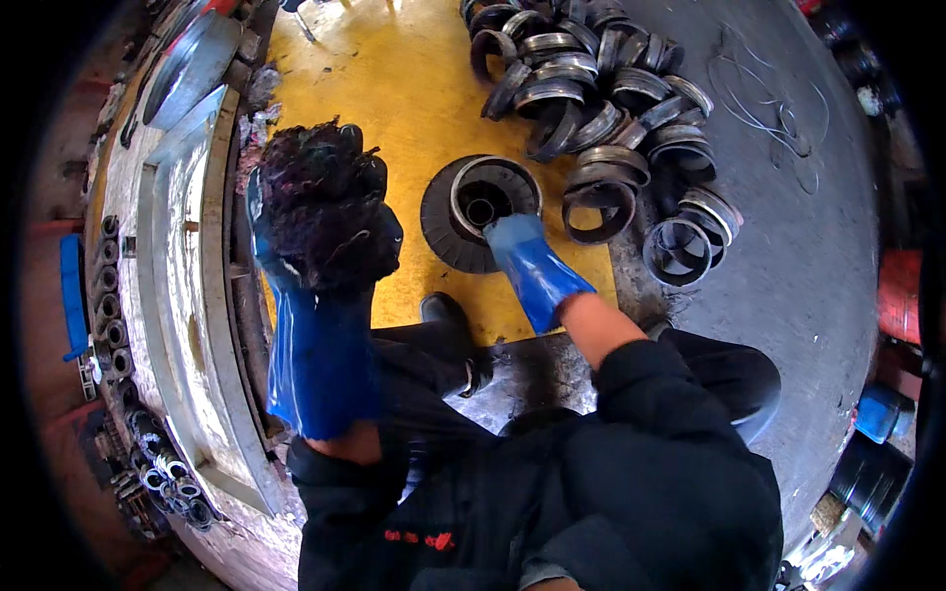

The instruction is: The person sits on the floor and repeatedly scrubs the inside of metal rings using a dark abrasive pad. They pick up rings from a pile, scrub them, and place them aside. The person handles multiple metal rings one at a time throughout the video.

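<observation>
Raised at the left is my left hand [286, 281], in a long blue rubber glove, its fingers closed round a dark, soiled wad of rag [325, 207]. My right hand [512, 236], gloved in blue too, reaches down to a metal ring [457, 197] and grips its near right rim; its fingertips are partly hidden. The ring sits over a dark round ribbed base [439, 225] on the yellow floor. A smaller round opening shows inside the ring.
A heap of worn metal rings [581, 94] lies beyond and right of the base. Loose wire [774, 108] is on the grey floor. To the left runs a long metal frame [212, 197], with small rings [111, 305] past it. My shoe [445, 315] is near the base.
</observation>
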Demonstrator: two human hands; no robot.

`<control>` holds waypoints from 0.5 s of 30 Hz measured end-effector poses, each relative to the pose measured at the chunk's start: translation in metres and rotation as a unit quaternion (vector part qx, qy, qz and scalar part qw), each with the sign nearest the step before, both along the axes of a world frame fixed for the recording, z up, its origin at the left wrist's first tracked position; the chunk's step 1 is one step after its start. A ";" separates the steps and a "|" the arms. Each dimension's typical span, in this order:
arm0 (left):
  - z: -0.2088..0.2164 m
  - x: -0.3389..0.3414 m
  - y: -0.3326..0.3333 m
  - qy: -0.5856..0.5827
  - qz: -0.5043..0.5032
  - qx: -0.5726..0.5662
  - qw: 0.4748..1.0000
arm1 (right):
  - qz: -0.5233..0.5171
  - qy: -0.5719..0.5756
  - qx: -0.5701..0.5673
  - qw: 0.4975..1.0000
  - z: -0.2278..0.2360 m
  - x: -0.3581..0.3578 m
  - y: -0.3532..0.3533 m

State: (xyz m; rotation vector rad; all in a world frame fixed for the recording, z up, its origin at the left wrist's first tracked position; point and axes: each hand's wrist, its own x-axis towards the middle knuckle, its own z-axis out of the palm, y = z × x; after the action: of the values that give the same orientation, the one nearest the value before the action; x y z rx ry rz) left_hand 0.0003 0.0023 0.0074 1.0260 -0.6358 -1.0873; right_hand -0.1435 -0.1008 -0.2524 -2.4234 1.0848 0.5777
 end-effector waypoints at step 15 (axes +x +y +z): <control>-0.102 -0.012 0.004 0.131 0.024 0.214 0.968 | 0.103 0.060 -0.028 0.993 -0.059 -0.007 0.027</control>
State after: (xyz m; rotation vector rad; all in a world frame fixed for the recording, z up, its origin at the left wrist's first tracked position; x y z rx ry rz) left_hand -0.0113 0.0067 -0.0950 1.2290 -0.1609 -1.3220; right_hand -0.1504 -0.0737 -0.3115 -2.5962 0.9139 0.7794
